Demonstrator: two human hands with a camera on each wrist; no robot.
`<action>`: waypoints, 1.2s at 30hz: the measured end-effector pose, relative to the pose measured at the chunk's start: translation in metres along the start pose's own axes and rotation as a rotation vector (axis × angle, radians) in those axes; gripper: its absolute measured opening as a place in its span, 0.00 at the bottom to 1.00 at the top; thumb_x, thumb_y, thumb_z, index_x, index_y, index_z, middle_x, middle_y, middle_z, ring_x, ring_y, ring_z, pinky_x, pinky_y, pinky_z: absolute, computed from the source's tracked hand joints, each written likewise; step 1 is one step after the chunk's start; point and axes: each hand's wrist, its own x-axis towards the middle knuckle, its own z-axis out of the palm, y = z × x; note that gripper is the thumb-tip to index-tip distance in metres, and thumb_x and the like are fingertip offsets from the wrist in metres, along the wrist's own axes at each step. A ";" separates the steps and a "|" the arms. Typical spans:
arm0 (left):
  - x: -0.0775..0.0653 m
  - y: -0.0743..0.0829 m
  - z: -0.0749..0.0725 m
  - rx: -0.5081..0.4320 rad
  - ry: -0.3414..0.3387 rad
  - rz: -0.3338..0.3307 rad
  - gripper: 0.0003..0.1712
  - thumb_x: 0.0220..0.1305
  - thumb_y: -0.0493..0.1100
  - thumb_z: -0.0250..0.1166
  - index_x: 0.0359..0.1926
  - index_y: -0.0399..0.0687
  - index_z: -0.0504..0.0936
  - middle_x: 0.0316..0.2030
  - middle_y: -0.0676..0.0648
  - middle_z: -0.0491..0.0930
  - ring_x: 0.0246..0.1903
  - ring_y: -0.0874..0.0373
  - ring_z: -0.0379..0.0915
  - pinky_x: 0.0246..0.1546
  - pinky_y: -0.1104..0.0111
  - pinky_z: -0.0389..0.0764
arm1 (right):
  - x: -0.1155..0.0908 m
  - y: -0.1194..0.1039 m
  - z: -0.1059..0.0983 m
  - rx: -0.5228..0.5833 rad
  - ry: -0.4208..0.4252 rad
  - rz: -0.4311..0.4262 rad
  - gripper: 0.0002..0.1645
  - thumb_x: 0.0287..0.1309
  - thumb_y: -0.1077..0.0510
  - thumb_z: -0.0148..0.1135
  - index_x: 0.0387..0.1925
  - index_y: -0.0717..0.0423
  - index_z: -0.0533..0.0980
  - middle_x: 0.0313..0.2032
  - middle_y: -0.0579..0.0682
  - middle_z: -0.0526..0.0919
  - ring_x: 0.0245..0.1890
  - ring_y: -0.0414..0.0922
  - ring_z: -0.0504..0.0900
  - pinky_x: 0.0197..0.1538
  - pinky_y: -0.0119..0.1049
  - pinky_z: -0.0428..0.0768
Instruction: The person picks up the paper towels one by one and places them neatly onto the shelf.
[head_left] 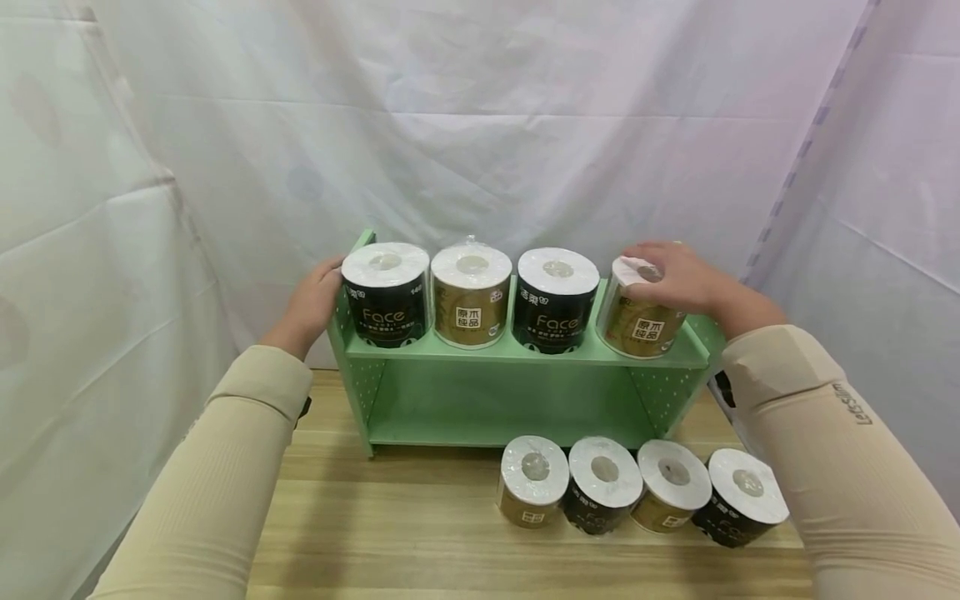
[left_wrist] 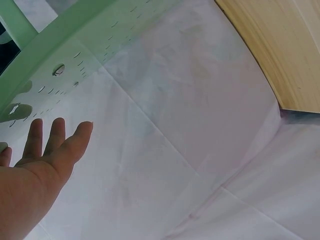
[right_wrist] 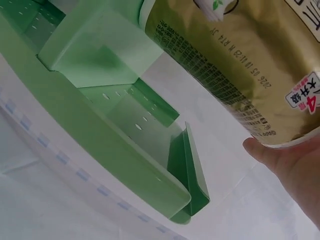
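Note:
My right hand [head_left: 688,279] grips the top of a gold-wrapped toilet paper roll [head_left: 636,323] at the right end of the green shelf's [head_left: 480,400] upper board. The roll tilts slightly; in the right wrist view its printed gold wrapper [right_wrist: 235,60] is close up, with the thumb at its edge. On the same board stand a black roll [head_left: 386,312], a gold roll [head_left: 468,312] and another black roll [head_left: 555,317]. Beside the shelf's left end is my left hand [head_left: 309,307]; its extended fingers lie near the perforated side panel [left_wrist: 65,65] in the left wrist view.
Several more rolls stand in a row on the wooden table [head_left: 390,533] before the shelf's right half: a gold one [head_left: 531,500], a black one [head_left: 600,500], a gold one [head_left: 667,500] and a black one [head_left: 738,508]. White sheeting [head_left: 480,150] hangs behind and at both sides.

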 end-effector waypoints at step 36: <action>-0.002 -0.001 0.000 -0.003 0.006 0.028 0.34 0.74 0.53 0.30 0.75 0.42 0.52 0.73 0.37 0.50 0.72 0.38 0.42 0.70 0.42 0.47 | -0.038 -0.019 0.026 -0.196 0.492 -0.061 0.41 0.51 0.50 0.67 0.67 0.51 0.67 0.65 0.58 0.67 0.62 0.63 0.66 0.49 0.64 0.71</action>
